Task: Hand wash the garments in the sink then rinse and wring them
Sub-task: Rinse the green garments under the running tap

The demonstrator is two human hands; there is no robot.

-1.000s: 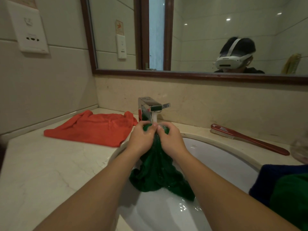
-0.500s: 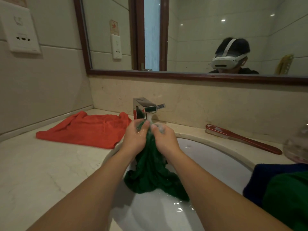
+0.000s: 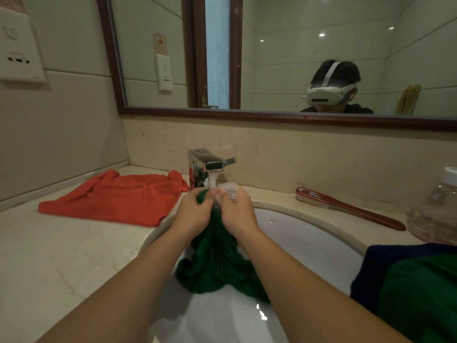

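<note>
**A tiled bathroom with a built-in washbasin**

This is a bathroom. A white oval sink [image 3: 296, 243] is set into a pale marble bench [image 3: 61, 256], and a square chrome tap [image 3: 201, 164] behind it is running water. A marble upstand [image 3: 296, 157] runs along the back, below a wide mirror [image 3: 284, 58] in a dark wooden frame. The walls are large glossy pale tiles [image 3: 74, 120], with a white socket plate [image 3: 17, 50] on the left. The mirror reflects more tile, recessed ceiling lights [image 3: 321, 34] and a dark-framed door [image 3: 218, 53]. A red scrubbing brush [image 3: 351, 211] and an orange garment [image 3: 116, 196] lie on the bench, and a wet green garment [image 3: 215, 263] hangs into the sink.
</note>
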